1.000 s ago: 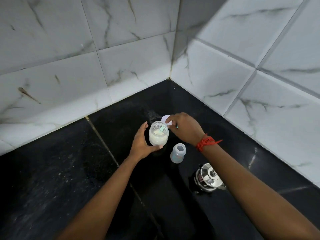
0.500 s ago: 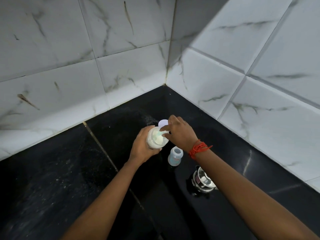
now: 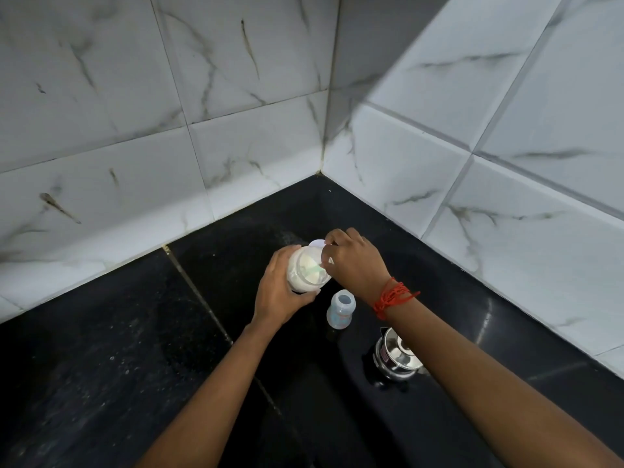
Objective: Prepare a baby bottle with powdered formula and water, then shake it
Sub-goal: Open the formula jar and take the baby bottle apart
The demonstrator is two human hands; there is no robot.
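Note:
A clear jar of pale formula powder [image 3: 305,269] is tilted toward me, and my left hand [image 3: 278,292] is wrapped around its side. My right hand [image 3: 354,261] hovers over the jar's mouth and pinches the handle of a pale green scoop [image 3: 315,267] that reaches down into the powder. Just behind the jar, a white round lid [image 3: 315,243] lies on the counter. An open baby bottle [image 3: 341,309], translucent and without a cap, stands upright on the black counter [image 3: 135,349], right of the jar and under my right wrist.
A steel kettle [image 3: 396,358] with a shiny lid stands on the counter, partly under my right forearm. White marble-look tiled walls [image 3: 236,96] meet in a corner close behind the jar. A red thread band [image 3: 393,296] circles my right wrist.
The jar has tipped further toward me in my left hand. My right hand has brought the scoop from the jar's rim down into the powder.

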